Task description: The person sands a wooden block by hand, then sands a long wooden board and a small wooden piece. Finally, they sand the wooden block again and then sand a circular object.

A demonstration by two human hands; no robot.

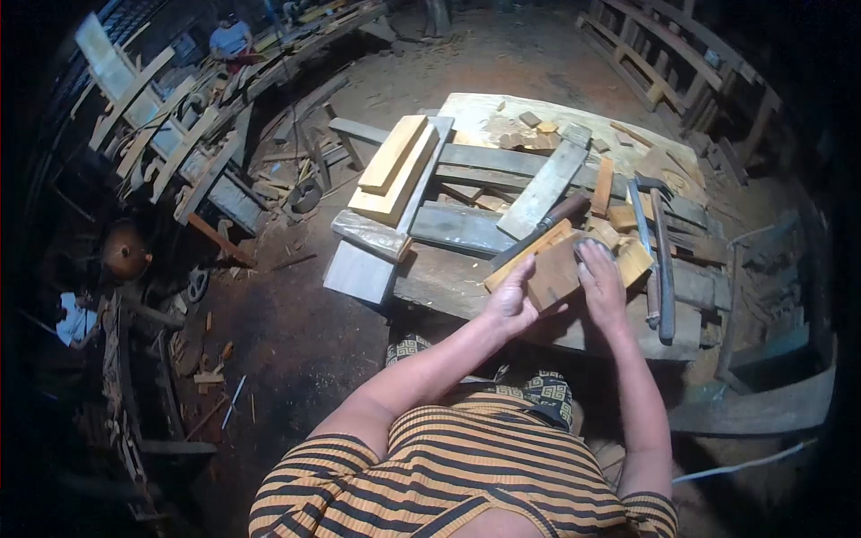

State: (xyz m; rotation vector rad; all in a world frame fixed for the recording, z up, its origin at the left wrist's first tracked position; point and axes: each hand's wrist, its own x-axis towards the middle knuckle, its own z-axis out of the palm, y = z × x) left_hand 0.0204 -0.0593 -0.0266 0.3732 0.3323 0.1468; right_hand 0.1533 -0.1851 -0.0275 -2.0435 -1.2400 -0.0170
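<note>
A brown rectangular wooden block (553, 271) is held up at the near edge of the workbench (439, 281). My left hand (513, 300) grips its left lower edge, thumb up, fingers partly hidden beneath. On the block's right part lies my right hand (601, 276), its fingers closed over a small dark object (587, 244) that I cannot make out. Just behind the block is a yellowish wood strip (529, 255), and beside that a chisel-like tool with a dark handle (565, 212). A hammer (662, 260) lies to the right of my right hand.
Stacked light boards (395, 175) and a pale block (359, 271) sit at the bench's left. A grey plank (547, 179) and wood scraps lie behind my hands. Timber racks line both sides. A person (230, 38) is at the far left back.
</note>
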